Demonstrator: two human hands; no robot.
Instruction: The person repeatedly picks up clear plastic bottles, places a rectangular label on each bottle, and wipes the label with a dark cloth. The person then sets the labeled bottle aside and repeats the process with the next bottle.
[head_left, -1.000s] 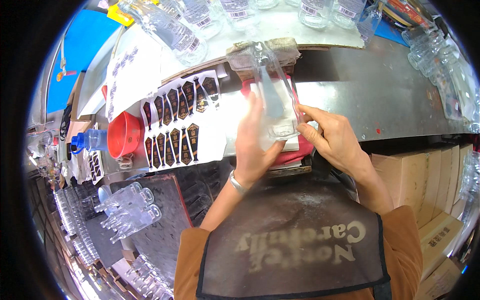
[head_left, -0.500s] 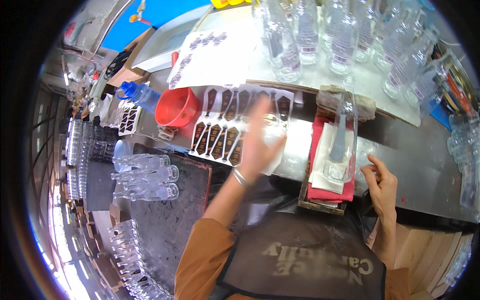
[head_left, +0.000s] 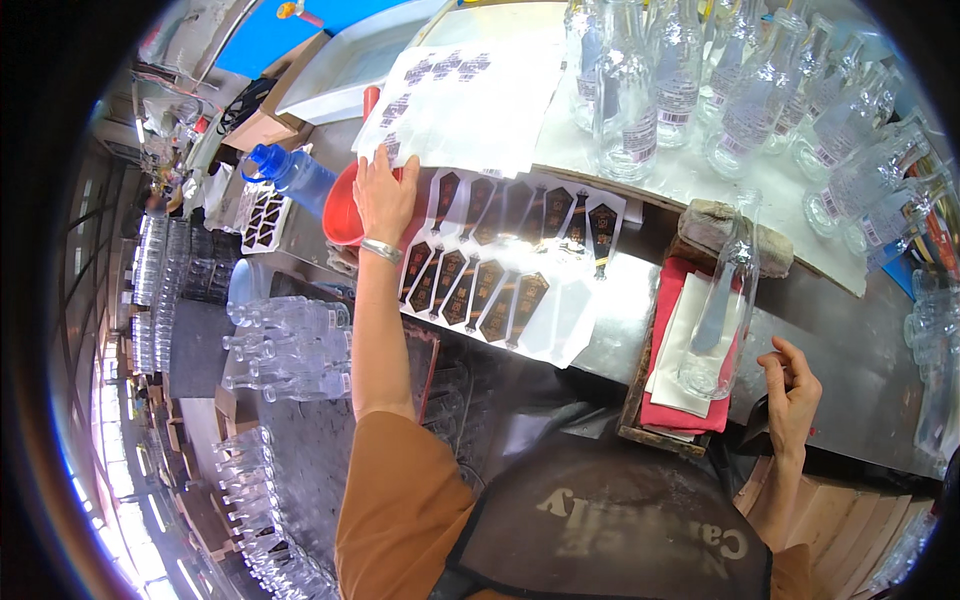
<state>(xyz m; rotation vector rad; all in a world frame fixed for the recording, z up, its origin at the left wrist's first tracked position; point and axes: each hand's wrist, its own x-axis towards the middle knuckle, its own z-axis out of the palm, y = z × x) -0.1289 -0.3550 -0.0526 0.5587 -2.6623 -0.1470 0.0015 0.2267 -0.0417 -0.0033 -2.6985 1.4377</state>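
Currently, the clear bottle [head_left: 735, 290] lies unheld on the wooden rest [head_left: 660, 439], its neck end over the rolled cloth [head_left: 706, 222] and its base over the white pad [head_left: 667, 386] and red cloth [head_left: 662, 416]. A grey, tie-shaped patch shows on the glass.

The change noted concerns the left hand [head_left: 384, 198]. A second ago both hands were at the bottle; half a second ago the left was crossing the sticker sheet [head_left: 585, 335]. It has now reached the red bowl [head_left: 341, 208], well to the left of the rest. Its fingers are extended, the thumb apart; the palm is hidden, so contact with the bowl, or anything under the palm, cannot be confirmed. The bottle therefore depends on the rest alone for support.

The right hand [head_left: 792, 398] is just right of the rest, fingers loosely curled, nothing seen in its grasp, apart from the glass.

Left of the rest, the sticker sheet bears dark tie shapes, with a pale place at the near end of its lower row. Beyond the rest stand the labelled bottles [head_left: 628, 125]; beyond and to its left lies a white printed sheet [head_left: 490, 115].
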